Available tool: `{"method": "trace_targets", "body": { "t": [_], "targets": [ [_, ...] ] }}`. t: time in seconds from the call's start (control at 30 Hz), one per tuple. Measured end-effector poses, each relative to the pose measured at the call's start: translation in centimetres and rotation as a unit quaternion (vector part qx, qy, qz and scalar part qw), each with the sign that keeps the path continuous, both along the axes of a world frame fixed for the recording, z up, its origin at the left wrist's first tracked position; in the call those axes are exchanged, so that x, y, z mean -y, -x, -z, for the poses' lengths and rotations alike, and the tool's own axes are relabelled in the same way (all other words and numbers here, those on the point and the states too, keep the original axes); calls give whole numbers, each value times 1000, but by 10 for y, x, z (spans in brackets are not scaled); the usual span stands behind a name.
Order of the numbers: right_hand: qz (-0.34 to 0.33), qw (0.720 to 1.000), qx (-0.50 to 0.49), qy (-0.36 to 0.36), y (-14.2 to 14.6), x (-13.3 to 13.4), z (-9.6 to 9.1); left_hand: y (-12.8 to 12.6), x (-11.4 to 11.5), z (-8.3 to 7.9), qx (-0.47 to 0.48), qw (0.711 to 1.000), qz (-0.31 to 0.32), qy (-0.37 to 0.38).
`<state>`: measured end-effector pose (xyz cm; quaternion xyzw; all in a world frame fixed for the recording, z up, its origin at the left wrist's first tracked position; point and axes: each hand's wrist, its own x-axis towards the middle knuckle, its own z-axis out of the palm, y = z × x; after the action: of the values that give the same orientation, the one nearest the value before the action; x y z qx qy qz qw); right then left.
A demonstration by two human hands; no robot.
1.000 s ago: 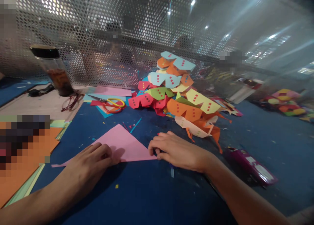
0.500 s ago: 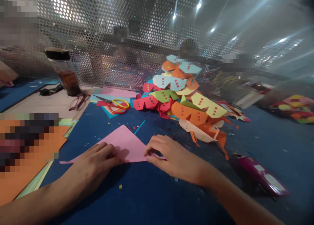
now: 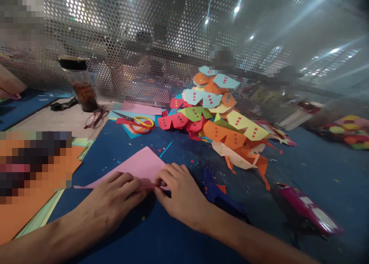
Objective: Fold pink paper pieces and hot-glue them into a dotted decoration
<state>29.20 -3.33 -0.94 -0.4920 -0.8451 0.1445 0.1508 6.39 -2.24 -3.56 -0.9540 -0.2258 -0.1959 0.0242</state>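
Nearer the bare left hand (image 3: 113,198), the bare right hand (image 3: 181,193) is brought. Triangular pink paper (image 3: 140,164) is grasped by both along one edge.

No text, brand or number can be read. Two pale, label-like patches sit on the glossy purple case (image 3: 311,208) at the right of the desk (image 3: 178,237), but whatever they bear is too blurred to make out. On the light-blue folded paper (image 3: 230,82) and the pale-yellow folded paper (image 3: 246,125), the marks are short rows of small red squares.
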Motion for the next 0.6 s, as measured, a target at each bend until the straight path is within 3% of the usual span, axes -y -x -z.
{"method": "trace_targets", "body": {
  "t": [0.2,0.6],
  "targets": [
    [4,1000,12,-14,3,-1,2,-2,1,-3,-14,1000,-7,-16],
    [0,1000,0,23,-2,-1,-2,4,1,1,-5,1000,-11,-13]
  ]
}}
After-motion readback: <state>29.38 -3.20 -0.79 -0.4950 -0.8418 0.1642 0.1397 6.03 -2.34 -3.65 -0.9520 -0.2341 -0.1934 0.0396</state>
